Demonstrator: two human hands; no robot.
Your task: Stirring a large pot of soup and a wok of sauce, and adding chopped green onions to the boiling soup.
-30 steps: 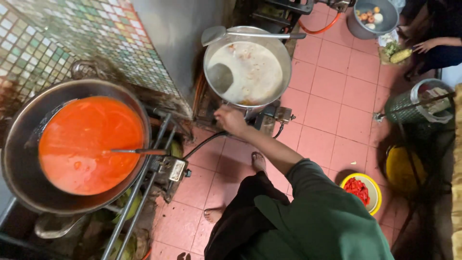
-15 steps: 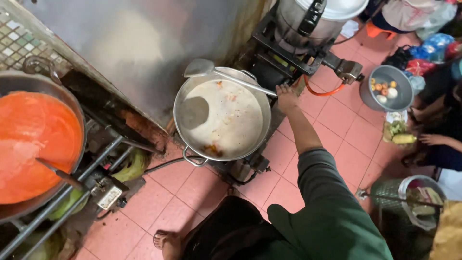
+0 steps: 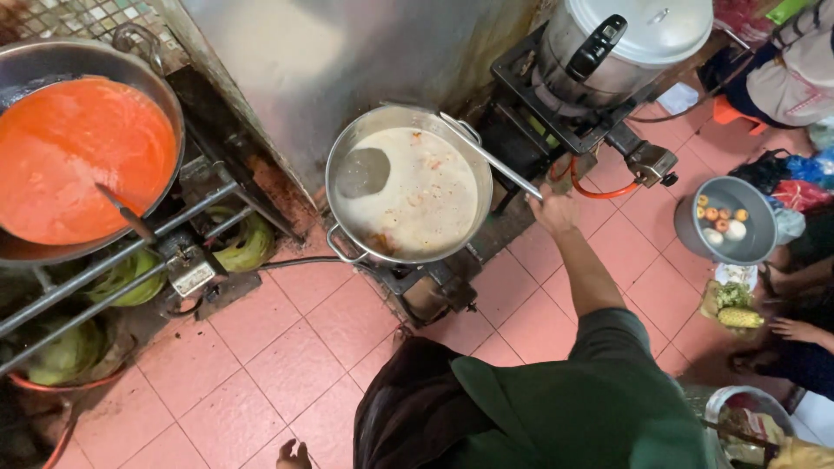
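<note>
My right hand (image 3: 552,208) is closed around the end of a long metal ladle handle (image 3: 491,158). The ladle's bowl (image 3: 363,172) rests in a whitish broth inside a wide metal pot (image 3: 343,247) on a low gas burner. My arm in a dark green sleeve (image 3: 599,347) reaches out from the lower right. My left hand is out of sight.
A big wok of orange sauce (image 3: 78,156) with a spoon in it sits on a rack at left, with green gas cylinders (image 3: 243,243) below. A lidded steel pot (image 3: 634,35) stands at the top right. Another person's hand (image 3: 795,328), a grey basin (image 3: 764,247) and corn (image 3: 738,317) are at right.
My right hand rose from below the pot's front to the far end of the ladle handle and took hold of it. My view swung to the right.
</note>
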